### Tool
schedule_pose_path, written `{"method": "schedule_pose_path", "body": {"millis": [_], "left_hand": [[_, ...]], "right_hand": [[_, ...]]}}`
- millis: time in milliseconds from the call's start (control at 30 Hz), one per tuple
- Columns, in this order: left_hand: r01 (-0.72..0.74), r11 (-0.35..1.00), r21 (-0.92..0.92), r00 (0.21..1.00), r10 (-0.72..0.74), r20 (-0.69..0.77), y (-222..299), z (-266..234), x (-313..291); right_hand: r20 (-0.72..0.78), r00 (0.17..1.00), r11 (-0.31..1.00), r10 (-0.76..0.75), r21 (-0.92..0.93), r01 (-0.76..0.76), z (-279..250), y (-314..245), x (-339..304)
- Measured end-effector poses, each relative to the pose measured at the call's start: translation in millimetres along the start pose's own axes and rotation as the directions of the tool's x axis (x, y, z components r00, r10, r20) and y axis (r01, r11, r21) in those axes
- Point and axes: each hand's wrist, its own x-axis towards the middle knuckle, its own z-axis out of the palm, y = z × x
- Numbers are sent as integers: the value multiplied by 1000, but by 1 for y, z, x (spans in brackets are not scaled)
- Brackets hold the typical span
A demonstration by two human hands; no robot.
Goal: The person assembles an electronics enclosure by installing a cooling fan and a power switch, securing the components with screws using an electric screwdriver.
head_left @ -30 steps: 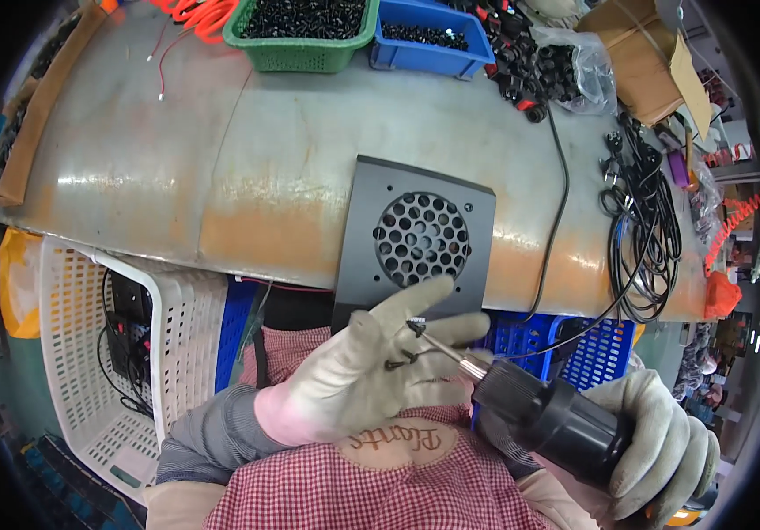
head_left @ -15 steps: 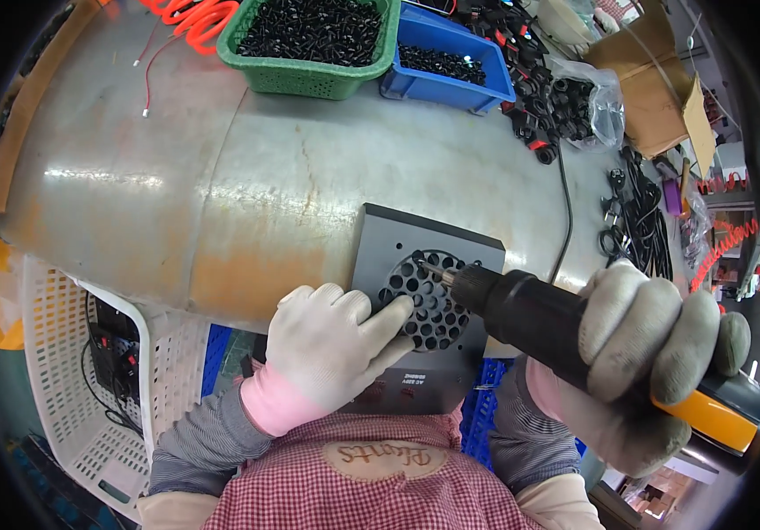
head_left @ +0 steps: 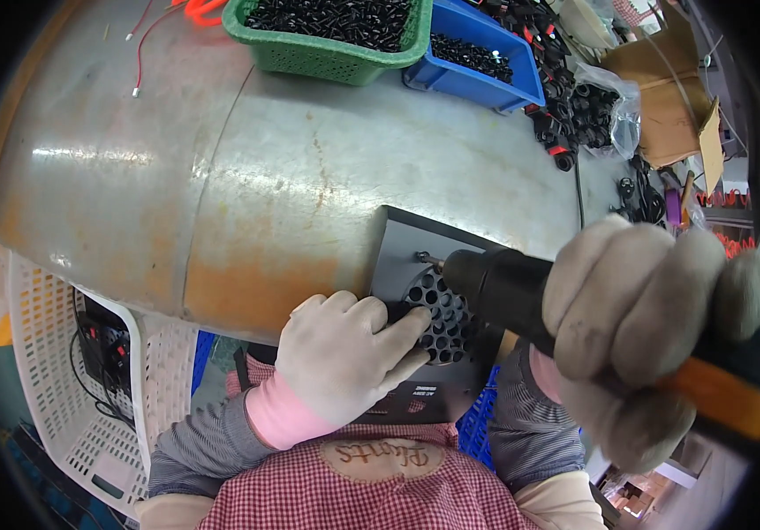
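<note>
A dark grey metal panel [head_left: 395, 256] with a round grille of holes [head_left: 440, 305] lies tilted at the table's front edge, against my apron. My left hand [head_left: 340, 358], in a white glove with a pink cuff, grips its left side. Two fingers rest on the grille; the other fingers are curled, their tips hidden. In my right hand [head_left: 640, 309], also gloved, is a black and orange power screwdriver [head_left: 508, 287]. Its bit points left and meets a small black screw [head_left: 422, 257] at the panel, just above the grille's upper left. The tool hides the panel's right part.
A green basket [head_left: 327, 55] and a blue bin [head_left: 477, 79] of small black parts stand at the back. Black plugs and cables [head_left: 565, 115] pile up beside a cardboard box [head_left: 667, 106]. A white plastic basket [head_left: 71, 371] stands at the lower left.
The screwdriver tip has shifted from over the grille to the spot above its upper left. My view has turned slightly, and the left hand still holds the panel.
</note>
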Motion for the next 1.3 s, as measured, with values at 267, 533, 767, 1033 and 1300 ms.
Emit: {"method": "schedule_pose_path", "body": {"millis": [267, 533, 767, 1033, 1300], "left_hand": [[2, 1000, 19, 999, -1, -46, 3, 5, -5], [104, 994, -16, 994, -104, -24, 12, 0, -5], [477, 317, -820, 845, -424, 327, 15, -37, -15], [395, -78, -916, 805, -451, 385, 55, -21, -57], [544, -539, -643, 715, -104, 691, 79, 22, -60]], "right_hand": [[-37, 997, 998, 66, 17, -66, 25, -4, 7], [-301, 949, 995, 91, -7, -97, 32, -21, 16], [-261, 936, 955, -235, 117, 272, 7, -98, -59], [-634, 744, 893, -211, 184, 411, 21, -106, -151], [-664, 649, 728, -372, 225, 648, 31, -123, -156]]}}
